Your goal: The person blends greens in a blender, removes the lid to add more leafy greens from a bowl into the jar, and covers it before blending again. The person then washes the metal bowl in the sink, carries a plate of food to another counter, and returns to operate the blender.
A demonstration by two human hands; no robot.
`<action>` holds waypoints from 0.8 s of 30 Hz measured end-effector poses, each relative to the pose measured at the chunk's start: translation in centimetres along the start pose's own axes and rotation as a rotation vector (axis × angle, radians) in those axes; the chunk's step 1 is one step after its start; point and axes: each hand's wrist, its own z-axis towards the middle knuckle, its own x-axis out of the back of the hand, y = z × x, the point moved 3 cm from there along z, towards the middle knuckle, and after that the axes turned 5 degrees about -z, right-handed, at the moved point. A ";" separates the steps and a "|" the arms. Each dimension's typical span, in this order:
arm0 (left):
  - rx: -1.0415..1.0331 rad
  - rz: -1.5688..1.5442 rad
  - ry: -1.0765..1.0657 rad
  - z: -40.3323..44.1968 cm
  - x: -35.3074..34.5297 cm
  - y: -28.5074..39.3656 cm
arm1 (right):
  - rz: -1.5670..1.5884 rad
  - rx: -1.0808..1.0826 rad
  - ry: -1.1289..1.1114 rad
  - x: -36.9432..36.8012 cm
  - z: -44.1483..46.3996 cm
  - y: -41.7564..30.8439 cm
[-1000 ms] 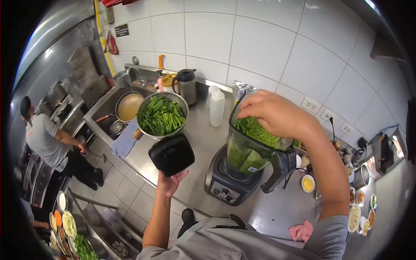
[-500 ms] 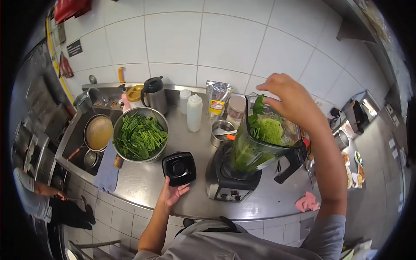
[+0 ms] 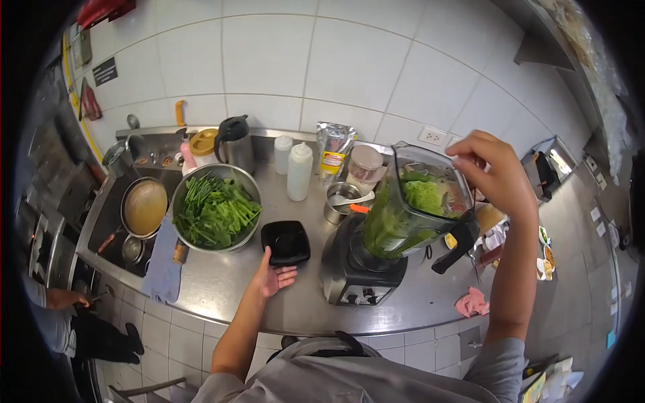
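My left hand [image 3: 274, 279] lies palm up with its fingers spread, its thumb at the near edge of a black square dish [image 3: 285, 243] on the steel counter. Above the right side of the blender jar [image 3: 393, 228] hangs my right hand [image 3: 487, 164], fingers loosely bent and nothing visible in them. The jar is lidless and holds leaves with a frothy green mass [image 3: 424, 197]. It sits on a black blender base [image 3: 356, 269]. To the left, a metal bowl [image 3: 252, 225] is full of cut green leaves [image 3: 218, 209].
Squeeze bottles [image 3: 299, 171], a foil pouch [image 3: 334, 151] and a metal cup [image 3: 334, 212] stand behind the dish. A blue cloth [image 3: 163, 265] hangs near the sink, which holds a pan [image 3: 144, 207]. A pink cloth [image 3: 472, 303] lies right. Another person [image 3: 60, 316] stands far left.
The black dish has gone from my raised left hand down onto the counter. My right hand has moved up and away from the jar's opening. The view has swung right.
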 end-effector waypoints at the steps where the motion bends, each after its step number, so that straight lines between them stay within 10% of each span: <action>1: 0.037 0.072 0.045 0.1 0.1 0.0 | 0.022 0.036 0.071 -0.4 -0.9 -1.0; 7: -0.002 0.365 0.305 0.2 0.6 1.2 | 0.545 0.369 -0.215 -11.7 -6.5 -11.6; 13: -0.123 0.439 0.328 -2.1 1.2 0.9 | 1.053 -0.072 -0.426 -33.4 -0.6 -13.1; 24: -0.339 0.343 0.331 -15.4 7.1 -4.0 | 0.268 -0.046 -0.632 -50.5 13.9 -18.0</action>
